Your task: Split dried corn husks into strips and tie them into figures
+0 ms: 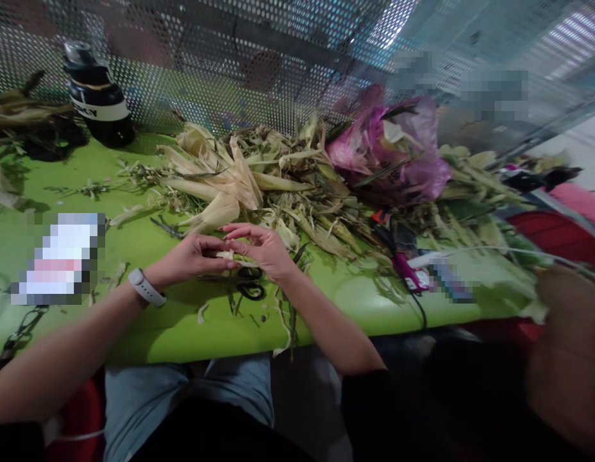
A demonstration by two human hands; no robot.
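Observation:
My left hand (196, 258), with a white watch band on its wrist, is pinched on a pale strip of corn husk (226, 255). Facing it, my right hand (265, 250) has its thumb and fingers on the same strip, fingertips close to those of the left. Just below the hands lie black loops (251, 290) that look like scissor handles, partly hidden. Beyond the hands spreads a heap of dry corn husks (230, 186), pale yellow to brownish green. Small husk scraps (201, 312) lie nearer to me on the green tabletop (167, 333).
A pink plastic bag (388, 154) sits at the back right of the heap. At the back left stands a dark bottle (98, 96). A blurred-out phone (61, 256) lies left; a pink device with a cable (410, 273) lies right. Another person's arm (567, 333) is at far right.

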